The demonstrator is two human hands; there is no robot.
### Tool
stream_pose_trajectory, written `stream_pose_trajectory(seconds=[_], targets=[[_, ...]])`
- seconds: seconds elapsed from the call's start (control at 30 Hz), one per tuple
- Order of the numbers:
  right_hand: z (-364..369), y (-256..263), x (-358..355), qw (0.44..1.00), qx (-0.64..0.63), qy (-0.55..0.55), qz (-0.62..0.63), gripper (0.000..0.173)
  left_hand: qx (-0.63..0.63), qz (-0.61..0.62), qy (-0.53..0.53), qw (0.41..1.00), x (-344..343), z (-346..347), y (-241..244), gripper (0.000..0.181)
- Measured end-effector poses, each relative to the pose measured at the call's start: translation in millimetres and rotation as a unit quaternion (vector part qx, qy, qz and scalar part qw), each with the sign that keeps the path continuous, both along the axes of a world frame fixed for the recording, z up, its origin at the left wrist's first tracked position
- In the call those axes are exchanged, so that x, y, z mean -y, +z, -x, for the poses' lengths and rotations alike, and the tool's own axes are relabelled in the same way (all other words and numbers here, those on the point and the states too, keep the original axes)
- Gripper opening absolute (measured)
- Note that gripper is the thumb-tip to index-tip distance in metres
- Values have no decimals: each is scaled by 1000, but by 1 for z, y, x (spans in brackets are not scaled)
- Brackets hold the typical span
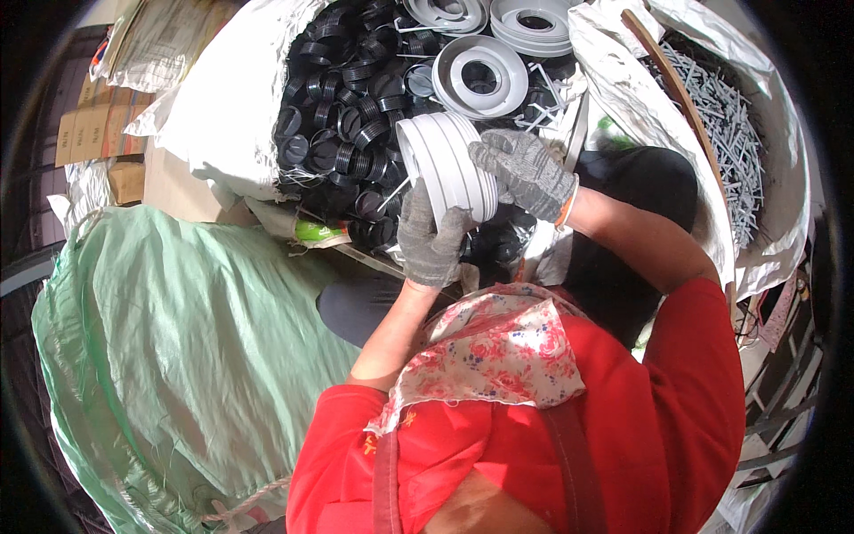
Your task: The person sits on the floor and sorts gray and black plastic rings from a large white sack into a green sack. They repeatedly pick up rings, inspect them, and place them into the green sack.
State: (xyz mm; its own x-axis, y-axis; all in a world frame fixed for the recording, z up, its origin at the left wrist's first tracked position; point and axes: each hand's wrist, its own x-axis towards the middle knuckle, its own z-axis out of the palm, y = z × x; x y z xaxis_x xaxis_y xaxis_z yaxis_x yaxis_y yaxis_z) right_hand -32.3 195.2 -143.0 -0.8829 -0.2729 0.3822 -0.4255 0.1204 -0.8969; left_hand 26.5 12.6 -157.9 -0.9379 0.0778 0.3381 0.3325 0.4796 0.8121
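Between my two grey-gloved hands is a stack of white plastic rings [446,163], tilted on its side above a heap of black threaded plastic caps [360,107]. My left hand [430,233] grips the stack from below, thumb on the near side. At the stack's right end, the fingers of my right hand [527,170] rest against its rim. Just beyond lies a round white plastic piece [510,75] with a central hole. Further back are more white pieces of this kind, a stacked group [532,30] and another [448,12] at the top edge.
A white woven sack [227,107] surrounds the caps on the left. Thin white plastic sprues [547,97] lie on the heap. To the right, another sack holds many grey plastic sticks [724,133], with a wooden strip [680,90] along it. A green sack [193,334] bulges at lower left.
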Motion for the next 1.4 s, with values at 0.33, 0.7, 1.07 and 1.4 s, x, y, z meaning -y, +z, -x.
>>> stream_pose_trajectory(seconds=[0.33, 0.7, 1.07, 1.4], targets=[[-10, -10, 10, 994, -69, 57, -59, 21, 274, -286, 147, 906, -17, 18, 28, 49], [-30, -24, 13, 981, -140, 18, -130, 26, 288, -412, 180, 845, 27, 47, 6, 44], [-15, -6, 4, 878, -106, 153, -440, 25, 110, -223, -84, 965, 31, -3, 147, 24], [20, -38, 0, 779, 36, 61, -623, 30, 302, -574, -462, 605, 2, -51, 220, 22]])
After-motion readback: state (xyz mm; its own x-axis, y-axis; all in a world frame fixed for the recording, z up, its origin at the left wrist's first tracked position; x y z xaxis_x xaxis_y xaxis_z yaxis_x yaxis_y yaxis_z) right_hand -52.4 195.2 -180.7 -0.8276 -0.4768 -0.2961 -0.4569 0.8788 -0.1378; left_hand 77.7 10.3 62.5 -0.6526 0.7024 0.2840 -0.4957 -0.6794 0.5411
